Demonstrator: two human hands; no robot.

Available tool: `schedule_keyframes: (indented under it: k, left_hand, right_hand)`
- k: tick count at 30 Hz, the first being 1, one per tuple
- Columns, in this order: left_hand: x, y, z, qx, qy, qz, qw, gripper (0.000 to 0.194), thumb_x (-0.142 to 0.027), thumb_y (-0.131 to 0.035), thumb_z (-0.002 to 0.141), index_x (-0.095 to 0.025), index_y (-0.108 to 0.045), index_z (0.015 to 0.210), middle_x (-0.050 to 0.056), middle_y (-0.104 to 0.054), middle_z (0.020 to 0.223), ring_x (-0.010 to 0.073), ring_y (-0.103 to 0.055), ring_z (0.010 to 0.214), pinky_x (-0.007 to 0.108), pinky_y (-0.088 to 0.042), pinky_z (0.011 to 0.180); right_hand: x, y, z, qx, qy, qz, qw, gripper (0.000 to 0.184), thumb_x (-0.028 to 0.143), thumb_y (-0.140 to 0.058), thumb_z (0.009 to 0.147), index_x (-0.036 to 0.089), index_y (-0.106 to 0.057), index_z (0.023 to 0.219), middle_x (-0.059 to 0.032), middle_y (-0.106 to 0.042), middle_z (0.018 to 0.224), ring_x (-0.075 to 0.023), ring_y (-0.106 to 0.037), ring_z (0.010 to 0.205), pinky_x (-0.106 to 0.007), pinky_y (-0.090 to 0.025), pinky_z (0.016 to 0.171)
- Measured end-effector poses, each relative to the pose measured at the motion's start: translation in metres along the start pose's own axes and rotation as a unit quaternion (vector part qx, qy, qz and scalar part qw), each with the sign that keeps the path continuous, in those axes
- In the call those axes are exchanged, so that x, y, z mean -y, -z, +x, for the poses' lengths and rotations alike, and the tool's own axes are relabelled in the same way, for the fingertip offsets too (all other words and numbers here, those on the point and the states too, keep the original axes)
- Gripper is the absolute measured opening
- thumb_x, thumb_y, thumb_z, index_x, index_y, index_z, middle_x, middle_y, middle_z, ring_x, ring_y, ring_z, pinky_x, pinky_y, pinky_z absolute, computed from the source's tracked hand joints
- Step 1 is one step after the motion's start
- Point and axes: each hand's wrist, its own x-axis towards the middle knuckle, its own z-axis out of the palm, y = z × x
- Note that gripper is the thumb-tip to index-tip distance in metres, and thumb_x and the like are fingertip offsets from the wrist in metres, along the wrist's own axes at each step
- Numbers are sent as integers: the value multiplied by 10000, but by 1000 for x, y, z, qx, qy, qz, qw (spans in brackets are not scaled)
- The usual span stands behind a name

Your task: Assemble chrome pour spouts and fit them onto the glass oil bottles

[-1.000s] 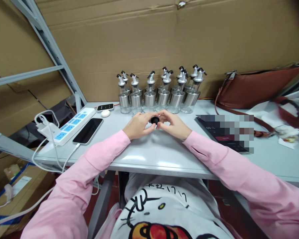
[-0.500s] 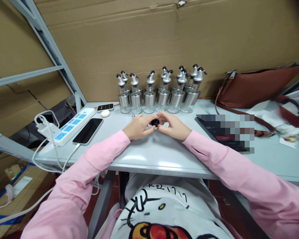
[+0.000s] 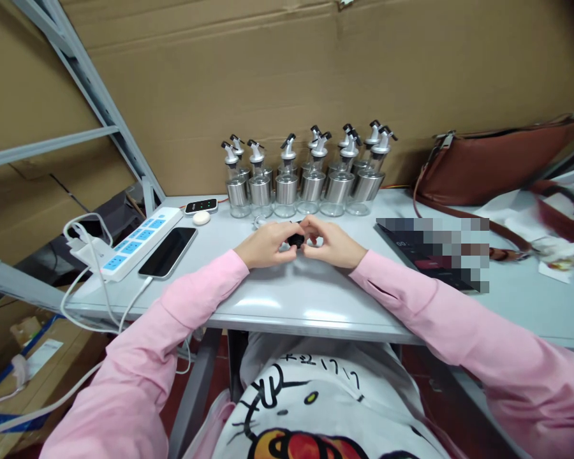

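Over the middle of the table, my left hand (image 3: 266, 245) and my right hand (image 3: 333, 243) meet at the fingertips around a small black round piece (image 3: 295, 240). Its ribbed side shows, while the fingers cover much of the rest. Both hands are closed on it in a pinch. Just behind my left hand lies a small clear ring-like item (image 3: 258, 221), partly hidden. Farther back stand several glass oil bottles (image 3: 286, 189) with steel sleeves, each topped with a silver and black pour spout.
At left are a power strip (image 3: 138, 245), a smartphone (image 3: 168, 252) on a cable, a white round item (image 3: 201, 218) and a small device with a display (image 3: 201, 206). To the right lie a dark tablet-like screen (image 3: 411, 255) and a brown bag (image 3: 488, 169). Cardboard (image 3: 277, 70) rises behind.
The black piece has tilted between my fingers: its round hollow end faced me before, and now its ribbed side shows. My hands have barely moved.
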Motion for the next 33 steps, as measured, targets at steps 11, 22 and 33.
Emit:
schedule_keyframes:
  k: [11, 22, 33]
  left_hand:
    - [1, -3, 0, -49, -37, -15, 998, 221, -163, -464, 762, -166, -536, 971, 55, -631, 878, 159, -573, 763, 284, -460, 675]
    - [1, -3, 0, -69, -50, -29, 996, 196, -197, -436, 803, -159, -540, 965, 49, -628, 836, 151, -569, 745, 277, -454, 677]
    - [3, -1, -3, -55, -13, 35, 998, 407, -225, -467, 740, -176, -423, 1142, 25, -639, 860, 157, -560, 683, 309, -426, 734]
  right_hand:
    - [3, 3, 0, -28, 29, 4, 999, 175, 175, -524, 630, 205, -439, 780, 46, -519, 611, -109, -395, 585, -245, -343, 594]
    - [-1, 6, 1, 2, 23, 42, 999, 162, 181, -523, 662, 203, -450, 805, 30, -547, 660, -122, -480, 621, -260, -377, 621]
    - [-2, 5, 4, -38, 3, 45, 998, 312, 420, -690, 664, 179, -604, 841, -23, -647, 725, -146, -550, 618, -280, -428, 599]
